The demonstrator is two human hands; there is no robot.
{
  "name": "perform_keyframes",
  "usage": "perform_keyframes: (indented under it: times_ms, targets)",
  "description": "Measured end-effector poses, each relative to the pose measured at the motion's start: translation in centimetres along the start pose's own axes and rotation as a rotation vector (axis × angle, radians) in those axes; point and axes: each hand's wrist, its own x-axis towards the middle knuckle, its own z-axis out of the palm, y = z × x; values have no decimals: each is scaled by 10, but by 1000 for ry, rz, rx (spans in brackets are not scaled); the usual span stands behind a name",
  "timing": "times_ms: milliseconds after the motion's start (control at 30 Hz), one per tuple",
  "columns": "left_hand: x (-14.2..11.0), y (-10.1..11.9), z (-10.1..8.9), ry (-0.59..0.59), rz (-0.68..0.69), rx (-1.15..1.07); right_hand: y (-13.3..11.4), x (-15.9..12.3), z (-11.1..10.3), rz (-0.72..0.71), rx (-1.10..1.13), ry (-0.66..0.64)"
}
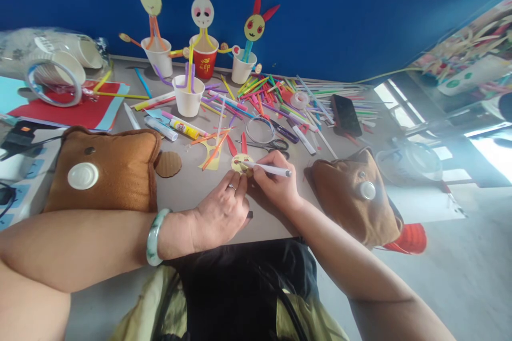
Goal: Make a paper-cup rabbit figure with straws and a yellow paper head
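Observation:
On the table in front of me lies a small round yellow paper rabbit face (237, 164) with two red ears and drawn eyes. My left hand (222, 208), with a ring and a jade bangle, presses its fingertips together on the lower edge of the face and holds it against the table. A white pen (276, 170) is pinched in my right hand (280, 181), its tip touching the face near one eye. Part of the face is hidden under my fingers. Just beyond it are scissors (276, 145) and a cut yellow paper scrap (212, 155).
Paper cups (189, 97) with pipe-cleaner figures stand along the blue wall. Pens and colourful sticks (264, 96) cover the table's middle. Brown cushions (108, 170) flank my arms. A phone (346, 115), tape roll (260, 130), cardboard disc (168, 164) and red paper (68, 105) lie around.

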Motion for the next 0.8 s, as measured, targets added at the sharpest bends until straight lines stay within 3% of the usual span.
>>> perform_keyframes:
  times_ms: [800]
  targets:
    - [0,0,0,-5,0,-15,1,0,0,6,-6,1]
